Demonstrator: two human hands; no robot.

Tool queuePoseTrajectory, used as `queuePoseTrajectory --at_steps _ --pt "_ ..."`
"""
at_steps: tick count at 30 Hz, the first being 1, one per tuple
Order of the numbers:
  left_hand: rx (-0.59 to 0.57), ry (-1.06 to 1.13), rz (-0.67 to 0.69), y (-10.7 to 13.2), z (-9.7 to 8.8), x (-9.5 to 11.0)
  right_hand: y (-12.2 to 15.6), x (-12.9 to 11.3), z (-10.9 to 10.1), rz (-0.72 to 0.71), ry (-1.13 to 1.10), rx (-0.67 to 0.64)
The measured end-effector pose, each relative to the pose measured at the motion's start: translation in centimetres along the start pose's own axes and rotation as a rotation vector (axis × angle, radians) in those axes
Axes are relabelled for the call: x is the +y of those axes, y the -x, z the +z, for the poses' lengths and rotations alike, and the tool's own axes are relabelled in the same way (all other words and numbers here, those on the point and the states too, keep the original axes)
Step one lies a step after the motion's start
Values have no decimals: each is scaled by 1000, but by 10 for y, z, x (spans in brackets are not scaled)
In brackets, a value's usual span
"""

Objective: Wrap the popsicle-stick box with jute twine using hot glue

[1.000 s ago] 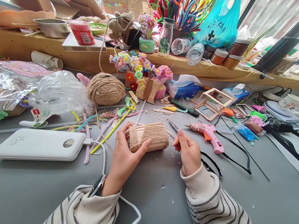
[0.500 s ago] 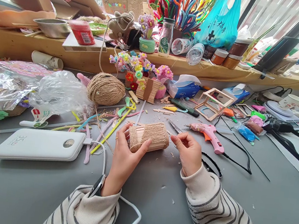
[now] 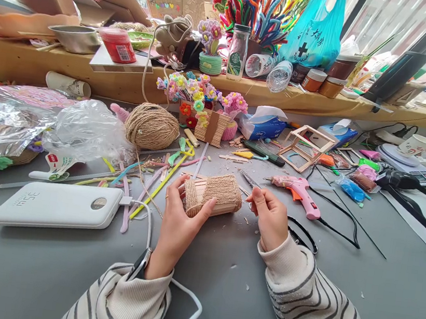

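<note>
A small craft-stick box wrapped in jute twine (image 3: pixel 222 194) lies on its side in my left hand (image 3: pixel 181 218), thumb on the near side and fingers curled around the left end. Bare wooden sticks show between its bands of twine. To the right, my right hand (image 3: pixel 270 217) is closed in a pinch, apart from the box; whatever sits between its fingertips is too small to make out. Behind that hand lies a pair of scissors (image 3: pixel 248 178), blades toward the back left, partly hidden by the fingers.
A ball of jute twine (image 3: pixel 152 126) stands behind on the left, near a white power bank (image 3: pixel 56 204) whose cable runs past my left wrist. A pink glue gun (image 3: pixel 303 192) and a wooden stick frame (image 3: pixel 305 145) lie to the right. Pipe cleaners and scraps are scattered around.
My right hand has shifted slightly right, away from the box, its fingertips now over the scissors. The left hand and the box stay put.
</note>
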State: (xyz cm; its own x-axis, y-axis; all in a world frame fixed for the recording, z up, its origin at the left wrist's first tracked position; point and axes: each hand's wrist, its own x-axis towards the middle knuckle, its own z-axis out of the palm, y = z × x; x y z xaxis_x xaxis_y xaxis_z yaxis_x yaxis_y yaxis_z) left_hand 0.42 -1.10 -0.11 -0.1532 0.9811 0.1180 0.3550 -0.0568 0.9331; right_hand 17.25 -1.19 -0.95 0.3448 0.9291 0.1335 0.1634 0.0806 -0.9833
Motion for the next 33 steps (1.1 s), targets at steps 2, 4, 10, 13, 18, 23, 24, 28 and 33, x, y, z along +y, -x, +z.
queuePoseTrajectory --at_steps 2,4,10,13,18,23,24,28,33 --pt "-3 -1 2 0 0 0 0 0 1 -15 -3 3" --pt "-1 -4 3 0 0 0 0 1 1 -26 -9 6" --pt "-4 -2 -1 -1 0 -1 0 3 3 -29 -27 23" --pt "-6 2 -3 -1 0 -1 0 2 3 -43 -19 28" --pt "-2 -1 -1 -1 0 -1 0 -2 2 -53 16 17" --pt "4 -7 2 -1 1 -1 1 -1 0 -66 80 -46" --pt "4 -5 4 -1 1 -1 1 0 0 -70 83 -56" --pt "-5 -5 5 -1 1 -1 0 3 0 -50 41 -31" --pt "-9 12 -14 -1 0 0 -1 3 1 -55 -28 19"
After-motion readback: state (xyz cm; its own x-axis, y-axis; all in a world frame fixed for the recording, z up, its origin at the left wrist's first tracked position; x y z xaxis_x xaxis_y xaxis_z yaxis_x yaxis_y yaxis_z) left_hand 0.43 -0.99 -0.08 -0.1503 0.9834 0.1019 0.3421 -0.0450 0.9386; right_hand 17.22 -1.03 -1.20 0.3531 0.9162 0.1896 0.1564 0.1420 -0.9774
